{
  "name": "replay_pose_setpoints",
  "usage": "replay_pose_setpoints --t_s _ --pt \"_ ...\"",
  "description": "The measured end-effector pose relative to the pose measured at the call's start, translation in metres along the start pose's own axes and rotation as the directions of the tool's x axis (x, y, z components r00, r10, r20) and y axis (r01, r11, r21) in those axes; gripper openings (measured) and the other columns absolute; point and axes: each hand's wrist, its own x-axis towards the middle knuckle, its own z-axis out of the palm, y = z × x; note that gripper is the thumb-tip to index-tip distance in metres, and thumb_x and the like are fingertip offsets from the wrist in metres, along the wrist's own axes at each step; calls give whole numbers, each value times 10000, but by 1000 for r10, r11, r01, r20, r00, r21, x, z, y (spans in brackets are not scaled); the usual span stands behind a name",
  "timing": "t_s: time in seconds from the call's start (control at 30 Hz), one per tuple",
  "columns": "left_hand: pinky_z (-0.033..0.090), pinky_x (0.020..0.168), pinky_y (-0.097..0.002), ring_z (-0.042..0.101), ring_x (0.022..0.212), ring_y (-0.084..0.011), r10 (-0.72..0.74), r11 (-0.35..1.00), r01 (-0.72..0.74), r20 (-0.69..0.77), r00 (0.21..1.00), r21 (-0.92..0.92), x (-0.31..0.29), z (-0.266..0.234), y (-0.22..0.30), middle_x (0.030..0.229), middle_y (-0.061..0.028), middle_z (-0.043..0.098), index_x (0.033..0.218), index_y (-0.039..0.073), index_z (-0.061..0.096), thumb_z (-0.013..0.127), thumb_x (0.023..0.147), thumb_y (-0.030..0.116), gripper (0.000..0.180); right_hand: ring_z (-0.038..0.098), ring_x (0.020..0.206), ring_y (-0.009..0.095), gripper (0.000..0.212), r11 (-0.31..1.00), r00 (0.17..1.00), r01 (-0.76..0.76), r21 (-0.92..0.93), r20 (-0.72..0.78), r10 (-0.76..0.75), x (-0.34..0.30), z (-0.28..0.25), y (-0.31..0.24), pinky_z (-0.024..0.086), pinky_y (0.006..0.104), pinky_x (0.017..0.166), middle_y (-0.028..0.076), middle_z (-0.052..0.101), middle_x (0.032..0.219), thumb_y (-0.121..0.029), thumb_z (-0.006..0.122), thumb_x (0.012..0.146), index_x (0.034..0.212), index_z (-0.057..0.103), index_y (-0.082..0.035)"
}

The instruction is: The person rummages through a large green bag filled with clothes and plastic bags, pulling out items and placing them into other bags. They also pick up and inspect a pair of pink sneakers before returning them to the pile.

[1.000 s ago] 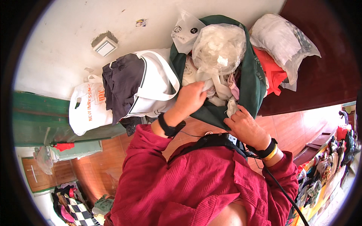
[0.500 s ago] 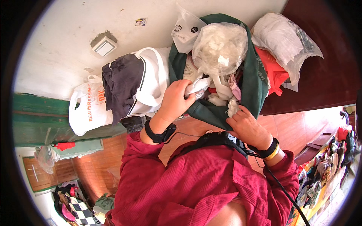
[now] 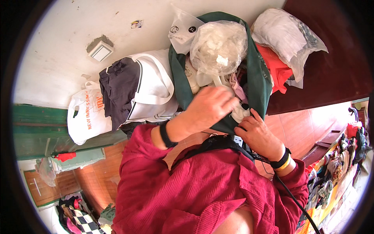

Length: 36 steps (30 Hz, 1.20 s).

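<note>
Inside open dark-green fabric bag (image 3: 257, 84) on dark wooden surface: left hand (image 3: 208, 109) digging among pale crumpled cloths (image 3: 237, 113), fingers curled, grasp hidden. Right hand (image 3: 259, 134) pinching bag's lower rim. Best: keep rim taut, lift one piece slowly.

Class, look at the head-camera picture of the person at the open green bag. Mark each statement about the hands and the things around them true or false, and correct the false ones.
1. The left hand reaches into the open green bag. True.
2. The right hand rests on a white carrier bag. False: it is at the green bag's near edge.
3. A clear plastic bag of white stuff sits at the top of the green bag. True.
4. Both wrists are bare. False: each wears a dark band.
5. Dark clothing lies left of the green bag. True.
</note>
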Motion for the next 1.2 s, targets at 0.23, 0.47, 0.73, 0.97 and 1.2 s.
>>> replay_pose_setpoints --t_s 0.23,0.47,0.73,0.97,1.2 --pt "309 1020 -545 406 1284 -227 -10 974 -50 263 965 222 35 70 -54 1276 -21 530 1023 169 670 565 777 180 268 580 750 226 161 994 992 -59 -98 103 69 -13 -15 -3 371 441 1041 41 505 649 -43 541 760 910 566 -96" --pt "205 1055 -652 374 1314 -212 -237 917 189 100 966 353 53 69 -94 1301 -16 509 1104 197 643 578 776 90 351 565 717 220 156 993 994 -97 -68 52 100 -21 -23 -7 397 428 1023 33 463 624 -55 543 777 926 569 -92" --pt "284 1069 -555 398 1303 -244 -160 977 97 352 922 189 45 37 -57 1342 -79 493 1146 145 626 602 753 81 399 557 742 217 198 985 986 -160 -62 -56 157 -26 -29 -1 388 452 1029 34 467 652 -47 562 762 958 572 -75" --pt "306 1060 -538 468 1205 -234 408 913 -327 506 760 -244 66 72 12 1171 -15 579 1088 217 641 544 809 213 295 569 757 227 158 990 992 -122 -68 -40 119 -27 -29 -2 386 456 1025 37 487 656 -43 550 755 909 540 -77" --pt "204 1031 -702 186 1409 -302 64 739 -490 676 734 462 85 94 -22 1418 86 391 1303 362 535 584 831 333 475 565 746 227 163 985 987 -158 -63 -24 157 -30 -34 -1 385 452 1028 40 483 649 -44 551 755 915 537 -72"
